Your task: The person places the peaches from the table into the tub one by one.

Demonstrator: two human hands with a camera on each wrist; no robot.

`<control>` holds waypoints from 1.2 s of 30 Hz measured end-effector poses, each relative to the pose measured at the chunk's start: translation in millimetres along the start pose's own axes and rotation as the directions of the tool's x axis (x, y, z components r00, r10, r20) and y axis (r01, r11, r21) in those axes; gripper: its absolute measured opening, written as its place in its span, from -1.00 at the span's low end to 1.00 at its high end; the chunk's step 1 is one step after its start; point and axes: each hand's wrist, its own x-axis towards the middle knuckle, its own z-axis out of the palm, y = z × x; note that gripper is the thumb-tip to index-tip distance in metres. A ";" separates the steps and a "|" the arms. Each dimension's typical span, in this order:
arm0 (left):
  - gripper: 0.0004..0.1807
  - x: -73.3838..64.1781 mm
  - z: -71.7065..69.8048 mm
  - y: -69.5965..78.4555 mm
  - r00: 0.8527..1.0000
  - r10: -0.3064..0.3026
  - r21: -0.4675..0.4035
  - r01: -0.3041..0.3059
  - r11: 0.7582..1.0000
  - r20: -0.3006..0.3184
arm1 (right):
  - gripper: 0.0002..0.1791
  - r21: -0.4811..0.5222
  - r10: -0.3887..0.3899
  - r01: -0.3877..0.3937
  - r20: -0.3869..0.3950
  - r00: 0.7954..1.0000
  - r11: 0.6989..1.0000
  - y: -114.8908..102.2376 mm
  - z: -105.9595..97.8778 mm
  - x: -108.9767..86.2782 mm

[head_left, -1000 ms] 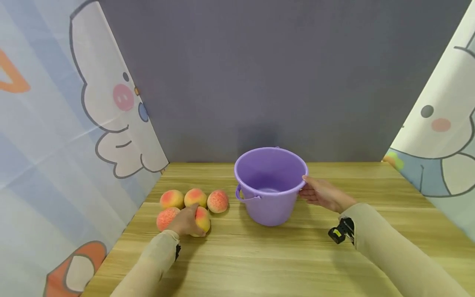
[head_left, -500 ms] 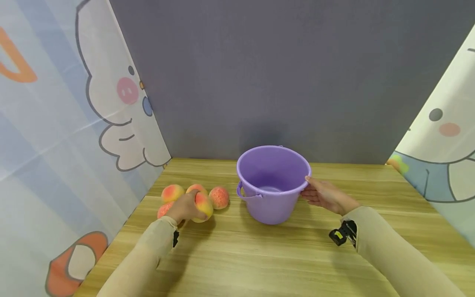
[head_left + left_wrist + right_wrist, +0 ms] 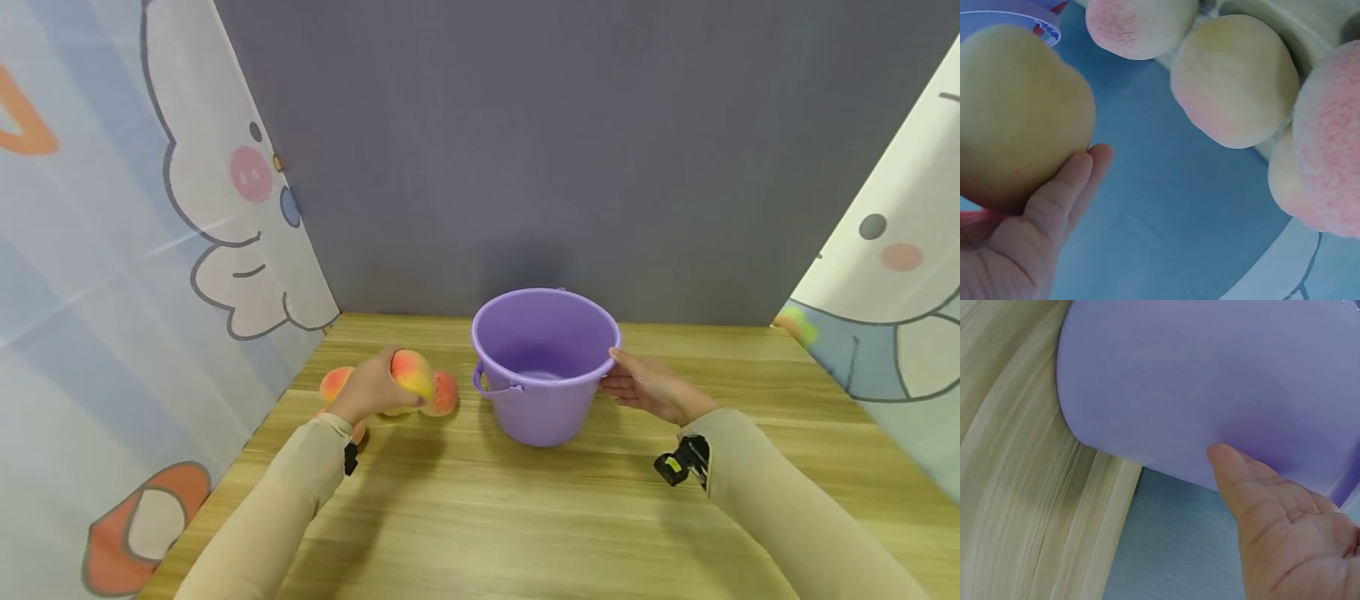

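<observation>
My left hand (image 3: pixel 367 388) grips a yellow-and-red peach (image 3: pixel 413 372), raised over the other peaches. The left wrist view shows that same peach (image 3: pixel 1022 112) large, with fingers (image 3: pixel 1063 187) against its underside. A purple bucket (image 3: pixel 542 414) stands upright to the right, its inside bare and its handle hanging at the left. At its right rim is my right hand (image 3: pixel 654 390), thumb over the rim and fingers below it along the outer wall. In the right wrist view the fingers (image 3: pixel 1235 469) lie against the bucket wall (image 3: pixel 1166 381).
Several peaches stay on the wooden table (image 3: pixel 480 517): a speckled red peach (image 3: pixel 445 395), a peach (image 3: pixel 336 382) at the left, and others partly hidden by the left hand. A dark grey wall (image 3: pixel 525 150) closes the back; printed cloth (image 3: pixel 97 333) hangs at the left.
My left hand has lifted the front peach off the table and carried it up and slightly right, over the other peaches. The right hand keeps its place at the bucket rim.
</observation>
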 end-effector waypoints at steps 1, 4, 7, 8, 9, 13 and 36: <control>0.04 0.3 -1.4 1.9 1.000 -0.002 -0.001 0.002 1.000 -0.013 | -0.15 0.000 0.000 0.000 0.001 1.000 1.000 -0.7 -0.1 0.2; 0.05 1.1 -4.0 6.9 0.999 -0.009 -0.005 0.009 1.000 -0.051 | -0.15 -0.003 0.000 0.000 0.000 1.000 1.000 -2.2 0.2 0.3; 0.04 1.6 -4.9 11.2 0.997 -0.004 -0.025 0.002 1.000 -0.078 | -0.16 -0.006 0.005 -0.005 -0.010 1.000 1.000 -2.1 0.5 -0.4; 0.03 1.6 -5.2 12.3 0.996 -0.003 -0.033 0.000 0.999 -0.088 | -0.16 -0.007 0.006 -0.006 -0.012 1.000 1.000 -1.7 0.6 -0.5; 0.03 1.6 -5.5 13.4 0.995 0.001 -0.040 -0.004 0.999 -0.097 | -0.17 -0.007 0.008 -0.008 -0.014 1.000 1.000 -1.2 0.6 -0.6; 0.03 2.2 -6.8 16.5 0.993 0.012 -0.051 -0.018 0.999 -0.115 | -0.17 -0.002 0.008 -0.008 -0.017 1.000 1.000 -0.4 0.9 -0.6; -0.01 3.2 -32.2 39.8 0.979 0.031 -0.081 -0.048 0.996 -0.202 | -0.16 0.013 0.006 -0.006 -0.039 0.999 1.000 -0.4 1.6 -1.8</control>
